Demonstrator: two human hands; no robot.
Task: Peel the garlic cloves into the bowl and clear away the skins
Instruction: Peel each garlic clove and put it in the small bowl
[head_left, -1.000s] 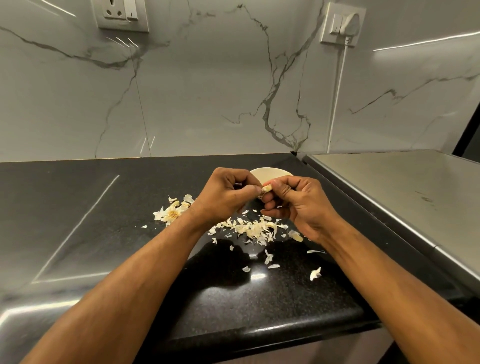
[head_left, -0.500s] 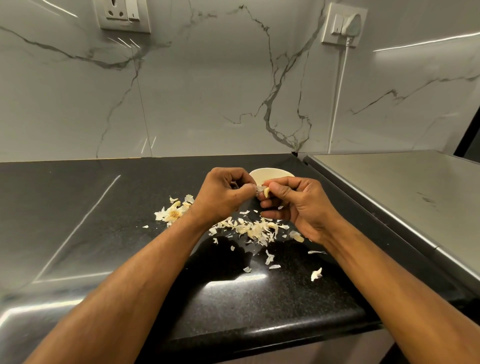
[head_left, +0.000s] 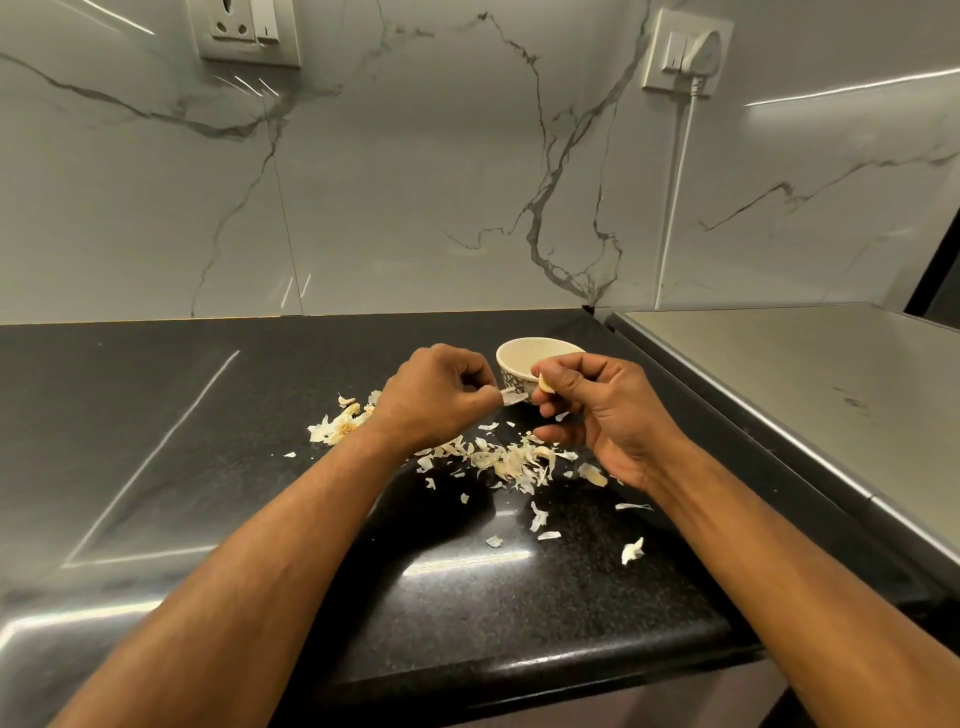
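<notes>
The clove (head_left: 546, 385) sits pinched between the thumb and forefinger of the right hand (head_left: 597, 415), held just in front of the bowl (head_left: 519, 364). At its 9 o'clock the left hand (head_left: 434, 397) is curled, fingertips nipping a strip of skin (head_left: 513, 397) that stretches between the two hands. The bowl stands on the black tabletop (head_left: 182, 415) behind the hands; from here I cannot see what lies in it. Loose skins (head_left: 511, 460) are scattered on the tabletop at the hands' 6 o'clock, with another small heap (head_left: 337, 426) at the left hand's 8 o'clock.
</notes>
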